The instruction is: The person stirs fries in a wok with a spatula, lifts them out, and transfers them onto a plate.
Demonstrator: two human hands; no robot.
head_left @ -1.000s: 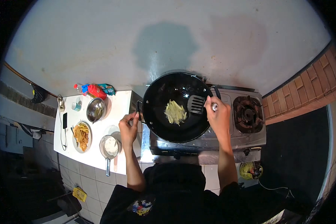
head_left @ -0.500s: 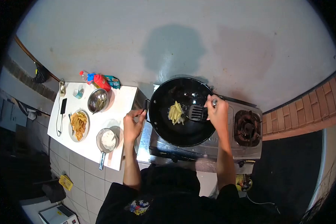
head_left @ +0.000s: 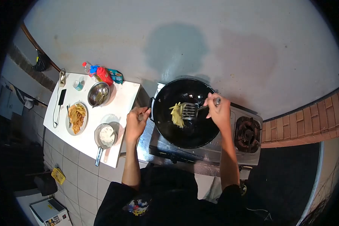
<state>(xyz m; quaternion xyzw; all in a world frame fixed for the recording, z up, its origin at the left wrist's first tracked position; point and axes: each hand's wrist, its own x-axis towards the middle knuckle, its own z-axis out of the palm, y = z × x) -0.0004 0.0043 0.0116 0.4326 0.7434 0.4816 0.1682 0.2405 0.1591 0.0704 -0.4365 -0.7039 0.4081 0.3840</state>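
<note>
A black wok [head_left: 192, 137] stands on the stove, with a small heap of pale yellow-green strips [head_left: 177, 117] in its left half. My right hand [head_left: 218, 109] is wrapped round the handle of a slotted spatula [head_left: 190, 111], whose head touches the right side of the strips. At the wok's left side handle [head_left: 151, 108] is my left hand [head_left: 137, 122], its fingers curled close to the handle. Whether they grip it or only touch it cannot be made out.
The white table [head_left: 69, 145] at left bears a plate of fried food [head_left: 77, 117], a metal bowl [head_left: 98, 94], a pan of white stuff [head_left: 106, 135], a phone [head_left: 62, 97] and bottles [head_left: 104, 75]. An unused burner [head_left: 248, 134] is at right.
The spatula has moved left against the strips and its head has turned, showing a brighter face. My left hand has loosened a little at the wok handle. The whole view has shifted slightly.
</note>
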